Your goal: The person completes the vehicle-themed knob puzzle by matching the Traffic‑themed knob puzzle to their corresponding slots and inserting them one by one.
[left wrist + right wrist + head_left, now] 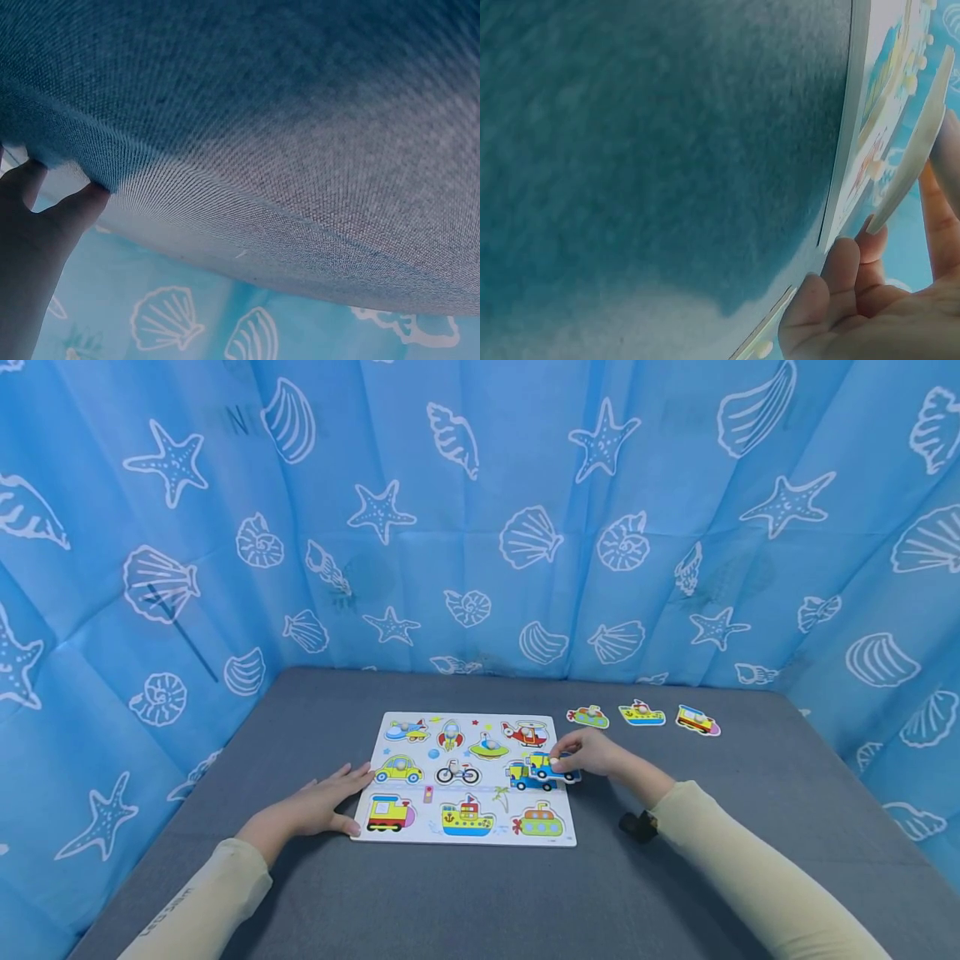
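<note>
A white wooden knob puzzle board (493,778) with vehicle pictures lies flat on the table. My left hand (315,804) rests at its left edge, fingers spread and the thumb by the near corner. At the right side, my right hand (592,753) pinches a blue-and-yellow truck puzzle piece (542,766) by its knob. That piece is over the board, a little right of the matching truck picture (517,777), which it partly covers. Seen from the right wrist, the piece (915,161) is tilted and raised off the board.
Behind my right hand lie three loose pieces: a submarine (590,717), a ship (642,714) and a train (697,721). Knobbed pieces such as the car (399,769) and helicopter (526,734) sit in the board. A blue shell-print curtain (465,568) encloses the grey table (450,902).
</note>
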`<state>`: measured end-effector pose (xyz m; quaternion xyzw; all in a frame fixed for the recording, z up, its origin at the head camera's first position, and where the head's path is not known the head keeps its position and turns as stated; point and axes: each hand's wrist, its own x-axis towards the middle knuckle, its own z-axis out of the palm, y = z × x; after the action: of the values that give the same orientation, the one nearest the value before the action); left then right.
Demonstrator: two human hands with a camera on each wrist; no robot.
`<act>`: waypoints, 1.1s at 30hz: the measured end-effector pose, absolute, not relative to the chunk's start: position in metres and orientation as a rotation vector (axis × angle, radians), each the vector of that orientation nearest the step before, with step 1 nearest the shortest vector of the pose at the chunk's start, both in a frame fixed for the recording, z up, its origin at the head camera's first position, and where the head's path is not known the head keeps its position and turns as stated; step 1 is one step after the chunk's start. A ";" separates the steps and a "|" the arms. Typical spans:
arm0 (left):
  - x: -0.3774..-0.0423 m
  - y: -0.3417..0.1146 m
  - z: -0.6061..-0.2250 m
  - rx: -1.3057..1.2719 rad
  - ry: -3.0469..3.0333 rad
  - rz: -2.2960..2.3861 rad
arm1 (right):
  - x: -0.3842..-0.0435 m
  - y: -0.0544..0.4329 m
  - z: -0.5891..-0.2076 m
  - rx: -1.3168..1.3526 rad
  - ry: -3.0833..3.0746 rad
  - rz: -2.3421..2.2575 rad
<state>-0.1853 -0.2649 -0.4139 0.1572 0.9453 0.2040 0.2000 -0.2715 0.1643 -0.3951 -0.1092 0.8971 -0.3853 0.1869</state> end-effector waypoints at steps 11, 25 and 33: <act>-0.186 -0.266 -0.415 0.433 2.639 0.570 | -0.272 0.150 -0.402 -0.398 2.506 -1.068; -0.189 -0.266 -0.417 0.428 2.641 0.553 | -0.274 0.130 -0.407 -0.295 2.582 -0.937; -0.189 -0.266 -0.417 0.434 2.639 0.544 | -0.276 0.126 -0.407 -0.274 2.574 -0.877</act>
<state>-0.1891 -0.2659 -0.4168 0.1557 0.9465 0.1951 0.2045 -0.2765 0.1264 -0.4068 -0.0981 0.9222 -0.3143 0.2027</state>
